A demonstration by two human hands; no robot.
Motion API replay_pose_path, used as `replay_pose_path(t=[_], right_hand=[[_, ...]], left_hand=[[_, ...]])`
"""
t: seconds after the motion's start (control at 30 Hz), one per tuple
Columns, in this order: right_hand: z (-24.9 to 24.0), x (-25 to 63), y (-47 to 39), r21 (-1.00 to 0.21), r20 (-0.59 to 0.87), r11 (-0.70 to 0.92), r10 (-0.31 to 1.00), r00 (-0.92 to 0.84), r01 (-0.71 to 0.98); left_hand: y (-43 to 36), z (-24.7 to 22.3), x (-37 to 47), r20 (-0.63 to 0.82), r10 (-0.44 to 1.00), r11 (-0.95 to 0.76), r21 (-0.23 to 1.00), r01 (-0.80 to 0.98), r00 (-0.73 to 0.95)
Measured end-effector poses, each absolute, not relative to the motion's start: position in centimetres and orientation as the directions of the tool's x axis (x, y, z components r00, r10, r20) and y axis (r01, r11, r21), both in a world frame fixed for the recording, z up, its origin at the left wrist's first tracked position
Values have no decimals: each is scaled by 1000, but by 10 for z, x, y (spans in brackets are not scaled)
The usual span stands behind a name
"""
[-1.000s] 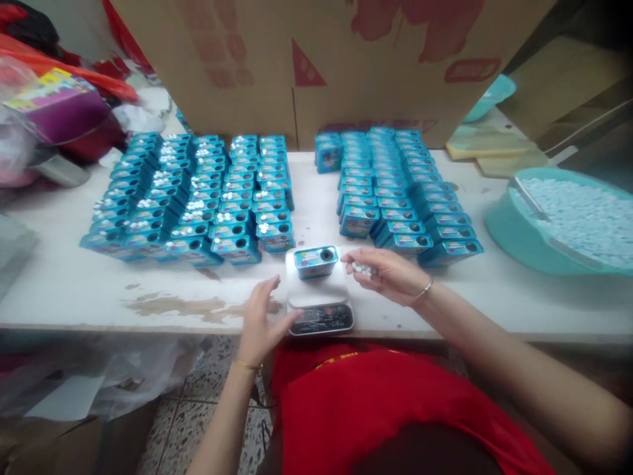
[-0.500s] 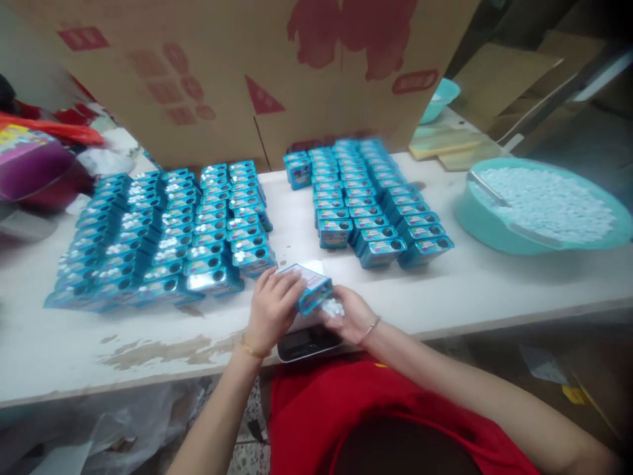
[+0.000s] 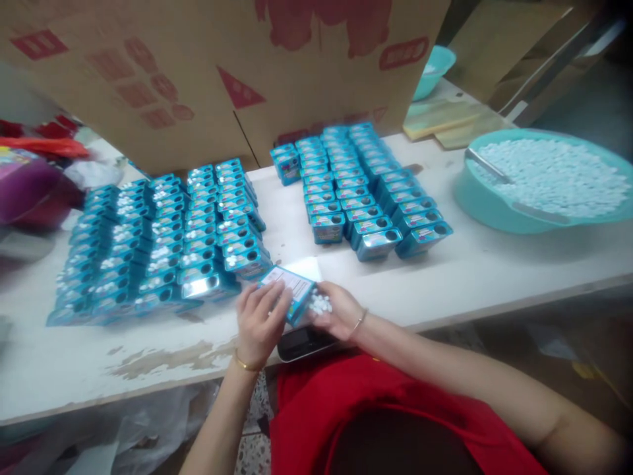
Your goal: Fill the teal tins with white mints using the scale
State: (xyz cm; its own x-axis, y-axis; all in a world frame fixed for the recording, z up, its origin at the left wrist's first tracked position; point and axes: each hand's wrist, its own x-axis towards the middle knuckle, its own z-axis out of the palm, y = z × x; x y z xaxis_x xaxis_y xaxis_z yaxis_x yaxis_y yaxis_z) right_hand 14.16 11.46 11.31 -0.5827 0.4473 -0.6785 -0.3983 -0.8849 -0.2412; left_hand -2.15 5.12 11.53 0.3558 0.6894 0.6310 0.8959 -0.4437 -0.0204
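Note:
My left hand is closed on a small blue tin, its fingers lying over the printed pale face. The tin is tilted, one end pointing toward my right palm. Cupped beside that end, my right hand holds a small heap of white tablets. Its fingertips are partly hidden by the tin. Below both hands, at the table's front edge, sits a dark device with a silver rim, perhaps a scale.
Rows of blue tins with white tablets on top stand at left. More tins are at centre right. A turquoise basin full of white tablets, with a metal scoop, is on the right. A large cardboard box rises behind.
The tin and both hands have shifted slightly left in view. More of the white tablets in my right palm shows now. The camera's view has also moved a little.

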Motion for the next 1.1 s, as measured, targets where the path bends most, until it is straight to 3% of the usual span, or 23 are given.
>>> replay_pose_path(t=[0.13,0.23,0.43,0.5,0.7,0.87,0.97,1.1], right_hand=[[115,144,116,-256,-668,-882,457,-586,-396],[114,146,115,-271,-668,-877,467,-579,-396],[111,168,116,-316,-670,-866,492,-556,-387],[108,180,117,-337,-673,-858,508,-538,-388],[97,212,112,-500,-631,-789,615,-474,-358],[96,226,100,-563,-621,-772,630,-466,-294],[95,233,97,-566,-640,-779,622,-451,-272],[93,241,98,-560,-653,-782,619,-436,-272]], left_hand=[[52,107,-22,632,707,-443,46,896,317],[53,98,-21,631,740,-420,162,893,233],[56,81,-16,451,881,-223,658,719,-140],[58,76,-16,353,910,-145,764,629,-218],[64,68,-18,205,948,-67,876,478,-244],[60,80,-27,257,943,-166,914,371,-211],[50,90,-41,337,887,-225,912,342,-316],[30,93,-55,311,817,-96,904,417,-486]])
